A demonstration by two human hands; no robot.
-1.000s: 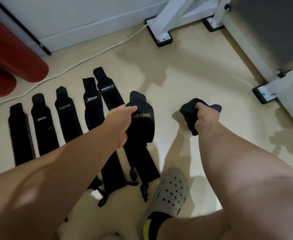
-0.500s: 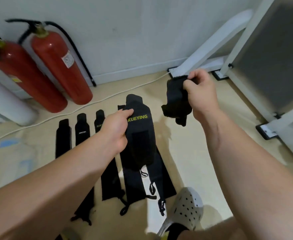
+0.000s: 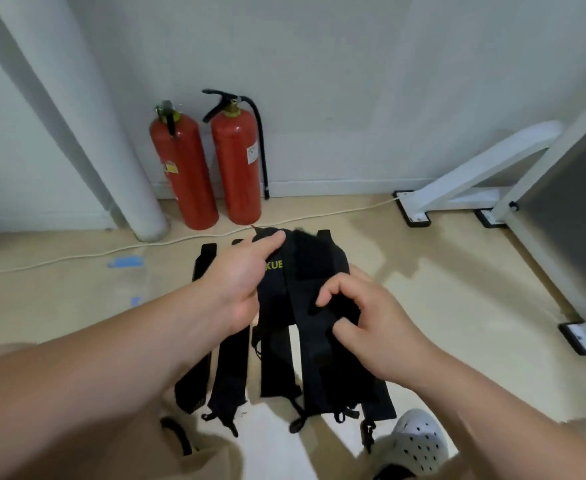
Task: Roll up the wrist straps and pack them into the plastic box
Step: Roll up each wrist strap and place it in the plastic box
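Step in hand: start of the roll, by my read. Nothing visibly packed.

The wrist strap [image 3: 314, 271] is held up off the floor [image 3: 457, 306], above the row of others. The left hand [image 3: 239, 285] pinches its upper left edge by the yellow lettering, index finger laid across the top. The right hand [image 3: 367, 323] has curled fingers pinching the black fabric lower on the right side. Can't tell if that's one folded strap or two overlapping: all black, blurred.

The other straps [image 3: 231, 372] lie flat in a row on the floor, running lengthways from the wall side toward the shoe [image 3: 419, 441], loops at the near end. Two fire extinguishers [image 3: 237, 164] stand at the wall edge behind them. The plastic box is not in view.

Next move, as I judge it: find one free end, right hand makes a tight first turn, left hand holds tension and alignment. The fabric looks floppy, so a loose first turn will likely telescope. Then locate the box.
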